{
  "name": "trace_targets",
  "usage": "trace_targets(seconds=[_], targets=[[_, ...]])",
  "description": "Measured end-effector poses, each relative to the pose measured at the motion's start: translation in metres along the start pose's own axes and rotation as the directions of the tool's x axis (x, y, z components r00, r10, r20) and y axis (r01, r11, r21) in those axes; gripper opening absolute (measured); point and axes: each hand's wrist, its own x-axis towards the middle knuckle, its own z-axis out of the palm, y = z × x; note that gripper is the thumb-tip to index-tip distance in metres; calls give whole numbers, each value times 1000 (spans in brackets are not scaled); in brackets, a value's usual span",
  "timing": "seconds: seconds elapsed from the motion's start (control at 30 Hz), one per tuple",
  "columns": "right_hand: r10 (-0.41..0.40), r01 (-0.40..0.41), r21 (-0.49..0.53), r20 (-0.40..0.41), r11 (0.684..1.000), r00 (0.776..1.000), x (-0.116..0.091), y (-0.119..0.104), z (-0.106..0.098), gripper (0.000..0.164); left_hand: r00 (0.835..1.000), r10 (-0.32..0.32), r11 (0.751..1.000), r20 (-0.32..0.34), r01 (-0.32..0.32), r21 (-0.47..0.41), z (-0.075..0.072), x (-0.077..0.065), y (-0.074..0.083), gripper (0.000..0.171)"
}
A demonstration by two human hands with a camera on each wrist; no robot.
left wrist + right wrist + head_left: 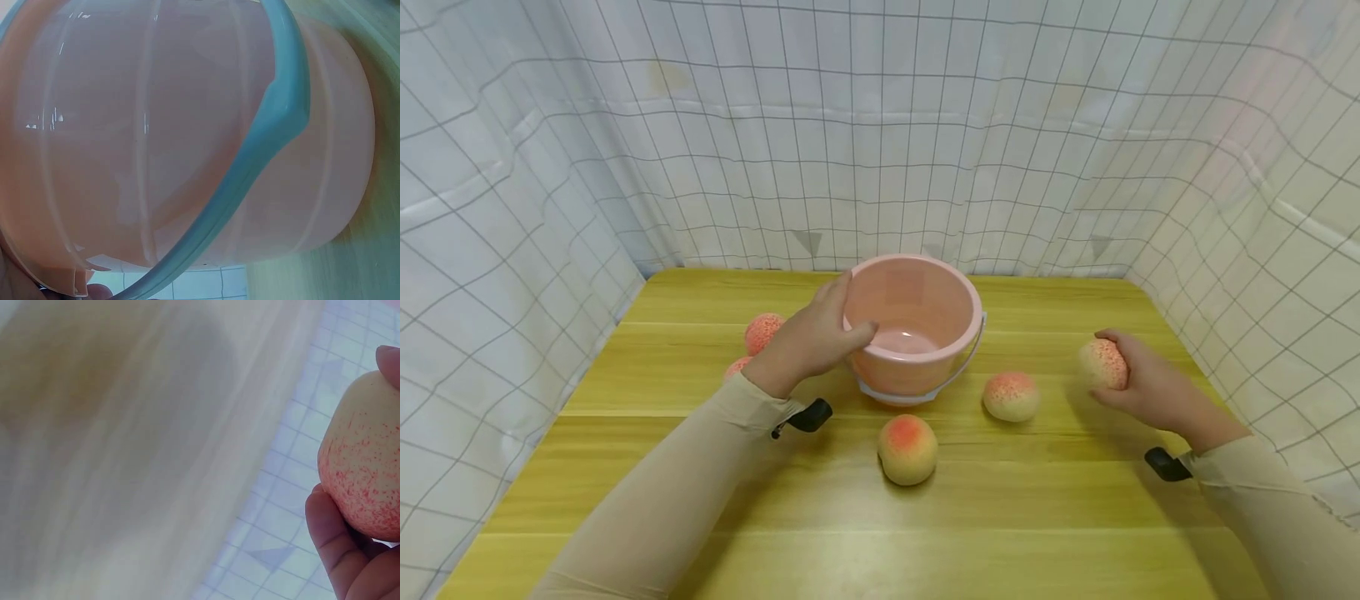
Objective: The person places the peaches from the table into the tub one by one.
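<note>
A pink bucket (912,357) stands upright at the back middle of the wooden table, its pale handle (240,169) hanging down the near side. My left hand (820,333) grips the bucket's left rim, thumb over the inner edge; only bits of its fingers show in the left wrist view. Off to the right, my right hand (1157,390) holds a speckled peach (1103,364) between thumb and fingers, above the table. That same peach (365,456) fills the right edge of the right wrist view. Inside the bucket, the visible bottom is bare.
One peach (1011,396) lies right of the bucket, and another peach (907,450) in front of it. Behind my left forearm sit a redder peach (763,333) and a partly hidden peach (737,367). White grid-patterned curtains (910,142) enclose the table's back and sides.
</note>
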Motion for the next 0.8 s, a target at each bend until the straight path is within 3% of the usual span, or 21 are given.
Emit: trace_targets(seconds=[0.8], targets=[[-95,103,53,-131,993,987,46,-59,-15,80,1000,-12,1000,4,12,21,0,0,1,96]])
